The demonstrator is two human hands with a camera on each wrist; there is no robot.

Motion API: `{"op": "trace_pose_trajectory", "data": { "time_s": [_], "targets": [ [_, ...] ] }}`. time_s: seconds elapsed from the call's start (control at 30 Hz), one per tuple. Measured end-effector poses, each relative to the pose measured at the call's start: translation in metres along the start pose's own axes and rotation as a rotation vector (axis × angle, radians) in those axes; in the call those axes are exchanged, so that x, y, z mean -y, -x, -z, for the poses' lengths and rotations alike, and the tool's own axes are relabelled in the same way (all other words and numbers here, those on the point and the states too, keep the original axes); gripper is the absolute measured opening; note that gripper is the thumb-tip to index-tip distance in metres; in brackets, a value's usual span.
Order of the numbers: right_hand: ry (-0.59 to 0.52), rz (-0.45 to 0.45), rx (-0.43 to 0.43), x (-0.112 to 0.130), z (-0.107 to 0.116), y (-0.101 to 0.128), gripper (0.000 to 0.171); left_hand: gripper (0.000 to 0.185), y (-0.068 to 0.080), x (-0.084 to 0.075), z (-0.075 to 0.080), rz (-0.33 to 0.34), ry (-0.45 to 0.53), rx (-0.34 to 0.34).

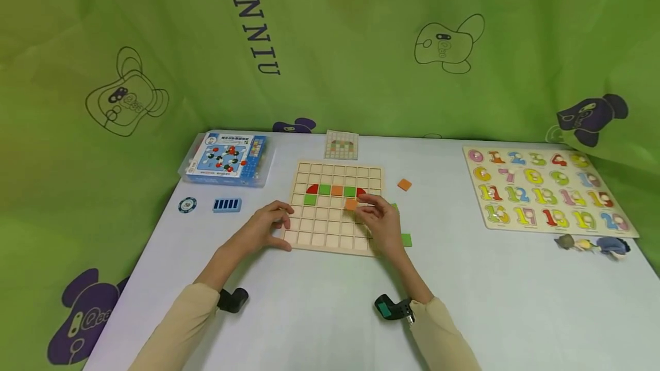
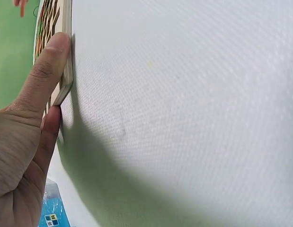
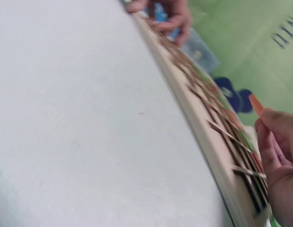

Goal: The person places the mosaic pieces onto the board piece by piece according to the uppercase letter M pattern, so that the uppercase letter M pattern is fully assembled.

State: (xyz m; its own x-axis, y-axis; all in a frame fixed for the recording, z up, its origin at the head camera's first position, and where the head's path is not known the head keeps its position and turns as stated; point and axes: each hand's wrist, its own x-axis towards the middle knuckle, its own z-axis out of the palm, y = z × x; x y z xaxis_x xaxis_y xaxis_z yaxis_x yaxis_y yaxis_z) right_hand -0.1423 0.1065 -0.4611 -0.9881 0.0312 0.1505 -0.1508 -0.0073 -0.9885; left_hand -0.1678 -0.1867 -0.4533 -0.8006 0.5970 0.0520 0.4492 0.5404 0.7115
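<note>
A wooden grid board (image 1: 319, 226) lies flat on the table. My left hand (image 1: 262, 227) holds it at the near left corner, thumb on the front edge and fingers along the left side. Between thumb and fingertips, my right hand (image 1: 382, 225) pinches an orange square tile (image 1: 350, 204). In the right wrist view that tile (image 3: 256, 104) is raised above the board. Set in the grid are a red rounded piece (image 1: 313, 189), green squares (image 1: 324, 189), an orange square (image 1: 337, 190) and another red piece (image 1: 361, 192), partly hidden by my right hand.
A small pattern card (image 1: 342, 145) lies behind the board. Loose orange (image 1: 404, 184) and green tiles (image 1: 407, 240) lie to its right. Leftward are a boxed set (image 1: 225, 159), a round chip (image 1: 188, 205) and a blue block (image 1: 227, 205). A number puzzle (image 1: 546, 190) and figurine (image 1: 593, 245) sit far right.
</note>
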Motion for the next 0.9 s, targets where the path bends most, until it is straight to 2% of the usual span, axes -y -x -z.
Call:
{"op": "trace_pose_trajectory", "data": {
  "time_s": [0.13, 0.33, 0.4, 0.67, 0.9],
  "targets": [
    [0.08, 0.002, 0.097, 0.008, -0.014, -0.001, 0.031, 0.041, 0.0, -0.001, 0.001, 0.017, 0.0, 0.01],
    [0.11, 0.022, 0.101, -0.018, -0.03, -0.008, 0.031, 0.04, 0.001, -0.002, 0.0, 0.032, -0.019, 0.013],
    [0.115, 0.031, 0.101, -0.018, -0.035, -0.007, 0.031, 0.041, 0.001, -0.002, 0.0, 0.031, -0.019, 0.01],
    [0.186, 0.146, 0.124, 0.012, -0.055, -0.002, 0.029, 0.041, 0.002, 0.001, 0.001, 0.03, -0.035, 0.004],
    [0.205, 0.164, 0.145, 0.014, -0.066, -0.003, 0.029, 0.041, 0.002, 0.0, 0.0, 0.027, -0.034, 0.009]
  ]
}}
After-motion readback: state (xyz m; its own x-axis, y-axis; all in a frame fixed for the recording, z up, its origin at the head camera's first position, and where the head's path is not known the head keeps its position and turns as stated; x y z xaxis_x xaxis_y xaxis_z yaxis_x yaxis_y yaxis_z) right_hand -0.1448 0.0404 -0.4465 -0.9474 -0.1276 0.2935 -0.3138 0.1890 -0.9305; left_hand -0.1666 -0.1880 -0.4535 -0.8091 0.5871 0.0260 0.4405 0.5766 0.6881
